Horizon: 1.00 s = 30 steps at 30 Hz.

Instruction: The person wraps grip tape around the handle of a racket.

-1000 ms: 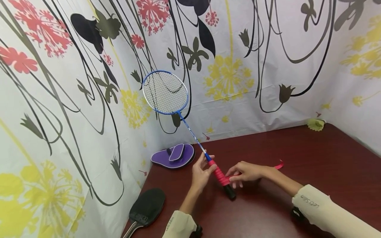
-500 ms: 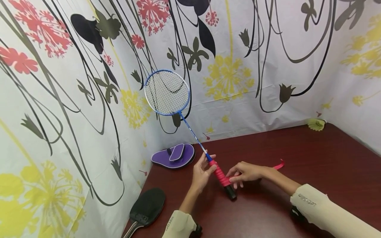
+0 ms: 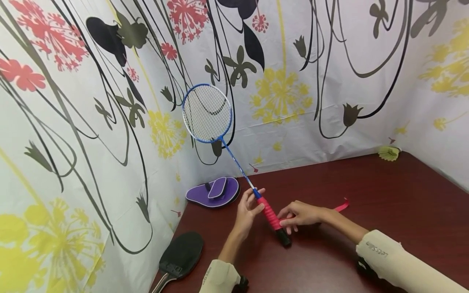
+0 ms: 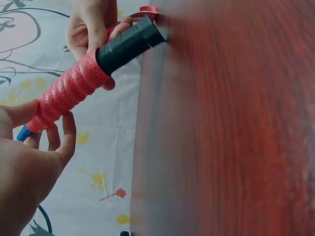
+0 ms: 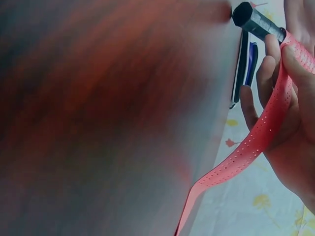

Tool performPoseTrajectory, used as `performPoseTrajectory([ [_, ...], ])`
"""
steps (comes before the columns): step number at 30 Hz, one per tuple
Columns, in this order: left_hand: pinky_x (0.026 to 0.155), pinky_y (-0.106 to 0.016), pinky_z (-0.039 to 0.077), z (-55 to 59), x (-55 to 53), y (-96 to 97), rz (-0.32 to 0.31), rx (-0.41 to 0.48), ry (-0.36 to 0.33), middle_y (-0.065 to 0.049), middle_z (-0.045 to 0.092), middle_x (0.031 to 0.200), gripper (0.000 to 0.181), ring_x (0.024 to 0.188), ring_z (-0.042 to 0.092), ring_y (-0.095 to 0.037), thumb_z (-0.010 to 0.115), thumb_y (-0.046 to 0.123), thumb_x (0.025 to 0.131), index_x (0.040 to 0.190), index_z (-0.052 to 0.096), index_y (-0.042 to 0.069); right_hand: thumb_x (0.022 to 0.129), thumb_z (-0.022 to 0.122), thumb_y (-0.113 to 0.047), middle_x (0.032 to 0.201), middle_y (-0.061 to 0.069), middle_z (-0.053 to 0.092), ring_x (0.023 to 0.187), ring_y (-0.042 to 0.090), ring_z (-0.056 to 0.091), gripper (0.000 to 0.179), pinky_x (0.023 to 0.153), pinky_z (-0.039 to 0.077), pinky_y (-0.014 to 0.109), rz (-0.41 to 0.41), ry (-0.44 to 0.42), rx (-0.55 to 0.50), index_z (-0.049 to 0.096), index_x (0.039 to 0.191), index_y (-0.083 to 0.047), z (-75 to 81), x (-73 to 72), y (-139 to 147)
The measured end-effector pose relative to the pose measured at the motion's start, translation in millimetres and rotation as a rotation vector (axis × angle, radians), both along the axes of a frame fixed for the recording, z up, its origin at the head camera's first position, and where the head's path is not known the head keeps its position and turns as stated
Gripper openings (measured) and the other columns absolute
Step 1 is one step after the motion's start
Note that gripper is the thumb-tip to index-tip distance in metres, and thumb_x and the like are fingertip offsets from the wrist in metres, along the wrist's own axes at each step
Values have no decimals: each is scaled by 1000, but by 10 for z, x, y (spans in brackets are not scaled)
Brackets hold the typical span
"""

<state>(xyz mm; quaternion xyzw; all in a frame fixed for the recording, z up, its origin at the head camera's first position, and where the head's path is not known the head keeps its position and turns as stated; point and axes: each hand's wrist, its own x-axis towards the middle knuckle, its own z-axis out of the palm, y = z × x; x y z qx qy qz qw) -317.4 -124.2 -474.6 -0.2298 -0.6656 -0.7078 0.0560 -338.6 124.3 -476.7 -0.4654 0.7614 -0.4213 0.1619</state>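
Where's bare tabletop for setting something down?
Bare table shows between the shuttlecock, pink tape and right sleeve, and nearer, between the black handle end, left sleeve and right sleeve. Crowded: the left side, with purple case and black paddle; the middle, where the left grip holds the racket and the right grip pinches tape.

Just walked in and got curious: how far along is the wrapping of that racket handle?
Done: pink tape is coiled round the racket, stopping at its black butt end. In hand: the left hand holds the racket while the right hand pinches the tape's loose length. Remaining, seemingly: that butt end, bare of pink.
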Motion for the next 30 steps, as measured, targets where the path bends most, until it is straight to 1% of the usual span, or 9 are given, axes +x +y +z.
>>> performPoseTrajectory([
  [1,106,-34,47,8,-4,-7,3,8,-11,-19,61,144,53,137,53,-38,67,-3,97,146,45,-2,105,65,-24,75,2,76,61,16,71,30,60,60,50,-2,2,-4,69,127,-4,-4,5,-8],
  [4,98,-29,53,23,1,-28,27,14,-55,-22,62,137,59,126,60,-31,68,-5,96,151,47,-1,105,64,-23,74,3,76,61,14,70,30,59,60,49,-1,11,-19,68,127,-3,-16,16,-34],
  [7,94,-28,56,26,12,-47,42,22,-85,-26,61,134,61,120,63,-25,68,-7,96,153,48,0,105,64,-22,74,3,76,60,12,69,29,59,60,49,2,21,-29,68,127,-3,-17,26,-61],
  [11,94,-28,56,14,12,-64,41,26,-67,-32,58,139,58,126,60,-35,66,-7,97,152,49,1,104,67,-25,72,1,75,59,14,69,28,58,60,47,-27,40,-22,69,123,-6,-3,42,-96],
  [15,94,-26,55,0,-1,-62,55,22,-27,-35,56,140,55,127,56,-43,65,-9,97,150,52,0,101,71,-28,69,0,74,58,24,70,23,57,60,46,-81,48,-10,70,116,-10,21,67,-128],
  [20,95,-25,54,24,5,-15,70,17,4,-31,60,139,51,129,56,-44,64,-5,98,148,53,-1,97,76,-29,67,0,72,58,31,70,23,56,59,50,-129,37,-18,67,106,-10,30,93,-167],
  [26,97,-25,54,48,15,64,108,-26,32,-22,65,137,54,124,62,-31,72,-4,93,144,54,2,93,79,-33,66,-1,72,55,27,70,32,53,59,49,-152,51,-29,61,99,-8,17,106,-234],
  [28,95,-26,55,52,19,82,120,-27,36,-20,66,136,55,122,64,-26,74,-4,92,143,55,2,93,80,-34,66,-1,72,55,26,70,33,53,59,47,-157,58,-31,59,98,-8,12,106,-255],
  [30,94,-27,56,60,29,99,127,-18,41,-20,66,135,55,122,64,-25,75,-3,92,143,55,2,92,81,-33,66,-1,72,55,27,70,34,52,59,45,-160,63,-34,59,97,-7,8,105,-273],
])
